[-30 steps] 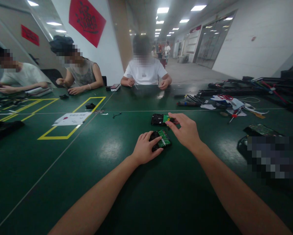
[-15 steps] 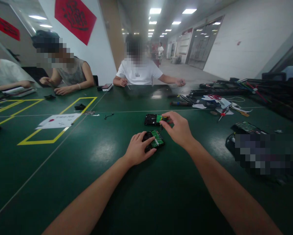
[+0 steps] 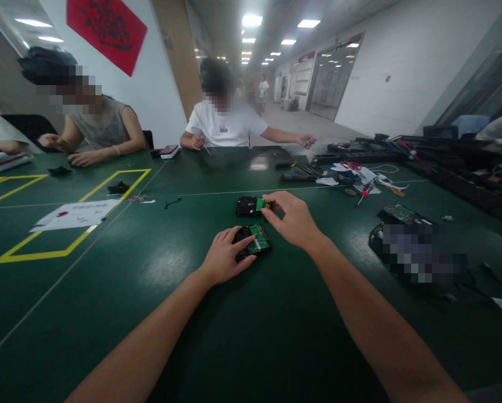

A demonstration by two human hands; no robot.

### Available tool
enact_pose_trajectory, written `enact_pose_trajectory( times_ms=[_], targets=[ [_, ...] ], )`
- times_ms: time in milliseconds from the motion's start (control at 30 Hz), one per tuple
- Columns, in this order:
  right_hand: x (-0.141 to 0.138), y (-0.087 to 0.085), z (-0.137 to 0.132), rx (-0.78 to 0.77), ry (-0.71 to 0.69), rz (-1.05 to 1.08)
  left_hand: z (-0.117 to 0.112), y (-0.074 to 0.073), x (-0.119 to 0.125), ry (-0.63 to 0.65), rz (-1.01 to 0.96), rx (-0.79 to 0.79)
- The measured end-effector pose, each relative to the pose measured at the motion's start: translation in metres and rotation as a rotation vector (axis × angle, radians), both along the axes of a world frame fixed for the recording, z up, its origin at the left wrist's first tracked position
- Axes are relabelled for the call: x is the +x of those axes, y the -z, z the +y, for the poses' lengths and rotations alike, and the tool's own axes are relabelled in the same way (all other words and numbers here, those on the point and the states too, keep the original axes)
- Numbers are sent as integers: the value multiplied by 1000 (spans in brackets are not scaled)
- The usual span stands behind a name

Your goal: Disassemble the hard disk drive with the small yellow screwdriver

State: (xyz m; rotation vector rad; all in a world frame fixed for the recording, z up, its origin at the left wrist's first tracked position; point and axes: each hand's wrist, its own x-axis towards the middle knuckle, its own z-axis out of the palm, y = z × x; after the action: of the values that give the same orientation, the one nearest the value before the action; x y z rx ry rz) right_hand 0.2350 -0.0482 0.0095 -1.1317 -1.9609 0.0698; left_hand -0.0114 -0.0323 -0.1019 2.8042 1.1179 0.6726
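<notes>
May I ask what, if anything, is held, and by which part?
The left hand lies over the near drive, left side; the right hand is at the far drive, green end. Whether either grips is unclear.

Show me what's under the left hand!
Partly under the left hand is a black-and-green device. Its green part shows on the right; whatever's directly beneath the hand is covered.

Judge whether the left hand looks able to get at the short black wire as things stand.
Probably yes: nothing seems to stand between the left hand and the wire on the table, though the hand rests on the near drive and would have to lift off first.
</notes>
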Motion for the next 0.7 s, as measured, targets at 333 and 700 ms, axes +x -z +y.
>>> enact_pose_trajectory(
  times_ms=[333,700],
  targets=[
    [6,0,2,-46,90,-13,-4,-3,14,-29,6,-13],
    [7,-8,-2,-3,111,-135,-14,-2,19,-69,0,2]
  ],
)
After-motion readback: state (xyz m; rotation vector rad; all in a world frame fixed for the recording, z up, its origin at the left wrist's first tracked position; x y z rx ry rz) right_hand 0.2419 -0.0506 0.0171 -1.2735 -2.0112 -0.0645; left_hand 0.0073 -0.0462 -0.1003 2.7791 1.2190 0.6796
